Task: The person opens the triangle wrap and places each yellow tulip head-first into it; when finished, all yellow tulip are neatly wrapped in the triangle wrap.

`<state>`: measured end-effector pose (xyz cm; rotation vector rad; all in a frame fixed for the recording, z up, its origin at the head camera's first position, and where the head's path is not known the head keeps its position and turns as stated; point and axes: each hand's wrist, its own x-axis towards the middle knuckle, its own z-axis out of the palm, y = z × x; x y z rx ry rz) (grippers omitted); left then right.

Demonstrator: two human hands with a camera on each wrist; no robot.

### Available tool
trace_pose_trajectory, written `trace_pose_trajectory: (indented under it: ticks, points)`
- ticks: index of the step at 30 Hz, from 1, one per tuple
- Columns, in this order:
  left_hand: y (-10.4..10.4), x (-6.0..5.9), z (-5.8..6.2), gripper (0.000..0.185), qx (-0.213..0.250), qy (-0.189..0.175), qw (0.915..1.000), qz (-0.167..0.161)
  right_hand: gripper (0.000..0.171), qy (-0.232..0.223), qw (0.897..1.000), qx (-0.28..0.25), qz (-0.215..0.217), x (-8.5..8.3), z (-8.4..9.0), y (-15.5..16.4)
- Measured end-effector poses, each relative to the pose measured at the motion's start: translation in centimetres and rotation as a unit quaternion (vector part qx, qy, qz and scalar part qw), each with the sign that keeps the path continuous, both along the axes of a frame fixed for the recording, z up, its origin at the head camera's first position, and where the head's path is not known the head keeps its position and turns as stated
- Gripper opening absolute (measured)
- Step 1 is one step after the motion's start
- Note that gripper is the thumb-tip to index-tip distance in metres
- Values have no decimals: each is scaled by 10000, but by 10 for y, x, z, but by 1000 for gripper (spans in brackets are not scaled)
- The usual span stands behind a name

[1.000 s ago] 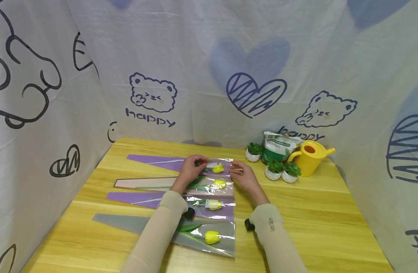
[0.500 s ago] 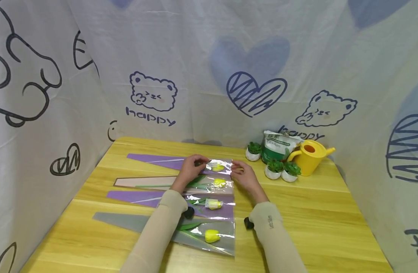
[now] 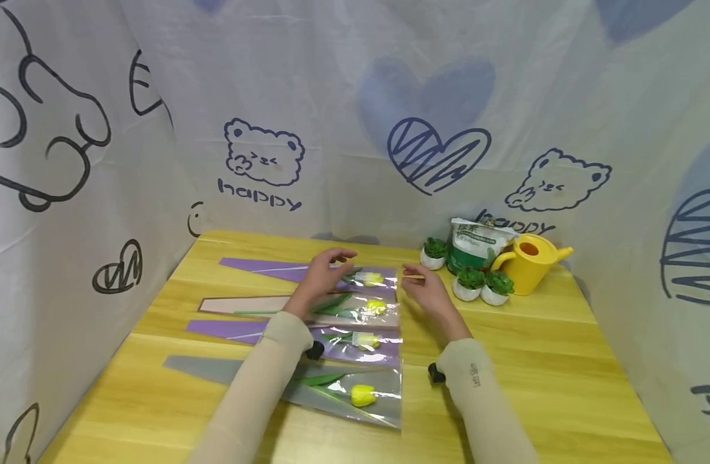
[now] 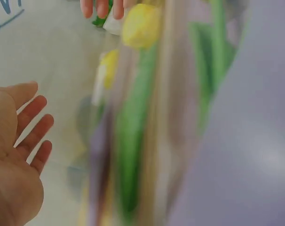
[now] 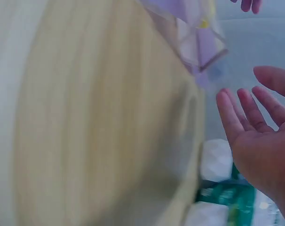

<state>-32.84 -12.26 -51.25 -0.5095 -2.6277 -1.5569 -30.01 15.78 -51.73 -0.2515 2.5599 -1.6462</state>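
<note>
A row of yellow tulips in clear-fronted sleeves lies on the table, heads to the right. The farthest purple sleeve [image 3: 274, 267] is nearest both hands. Below it lie a pink sleeve [image 3: 245, 306], another purple sleeve [image 3: 227, 332] and a grey sleeve [image 3: 210, 370], its tulip head [image 3: 363, 395] plain to see. My left hand [image 3: 320, 277] hovers over the far purple sleeve, its relaxed fingers parted and holding nothing in the left wrist view. Just off the sleeve's right end is my right hand [image 3: 430, 293], with fingers spread and nothing in them.
At the back right stand a yellow watering can [image 3: 531, 267], a green and white bag [image 3: 477, 245] and small potted succulents, one [image 3: 433, 253] close behind my right hand. A printed cloth [image 3: 343, 96] hangs around the wooden table [image 3: 517, 361].
Both hands have let go of the far purple sleeve. My left hand has lifted slightly and my right hand has drawn off to the right. The view has shifted a little.
</note>
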Motion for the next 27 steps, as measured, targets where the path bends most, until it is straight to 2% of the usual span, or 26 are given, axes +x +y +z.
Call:
trace_pose_trajectory:
  ticks: [5, 8, 11, 14, 15, 17, 20, 22, 24, 25, 27]
  points:
    - [-22, 5, 24, 48, -908, 411, 9948, -220, 50, 583, 9957, 652, 295, 11, 24, 14]
    - [-40, 15, 35, 57, -1528, 600, 9861, -264, 52, 982, 9868, 1224, 396, 22, 41, 25]
    - [-58, 27, 46, 64, -2138, 874, 9726, -255, 55, 1328, 9756, 1709, 362, 34, 55, 35]
    - [-76, 41, 57, 70, -2875, 1276, 9490, -196, 59, 1735, 9599, 2186, 277, 46, 66, 44]
    - [-81, 46, 61, 72, -3102, 1456, 9393, -172, 60, 1923, 9514, 2393, 240, 50, 68, 47]
    - [-92, 54, 67, 76, -3543, 1853, 9166, -77, 64, 2431, 9269, 2853, 184, 58, 74, 55]
    - [-105, 64, 75, 80, -4002, 2448, 8830, 123, 67, 3308, 8736, 3568, 86, 68, 80, 70]
    - [-113, 71, 79, 82, -4240, 2714, 8637, 255, 67, 3823, 8381, 3892, 0, 74, 84, 79]
    - [-120, 77, 81, 83, -4454, 2869, 8474, 346, 71, 4205, 8096, 4094, -103, 79, 87, 89]
    - [-123, 79, 81, 83, -4545, 2919, 8407, 377, 74, 4343, 7987, 4162, -152, 81, 89, 93]
    - [-130, 84, 81, 83, -4683, 2942, 8321, 423, 78, 4525, 7832, 4258, -237, 86, 91, 101]
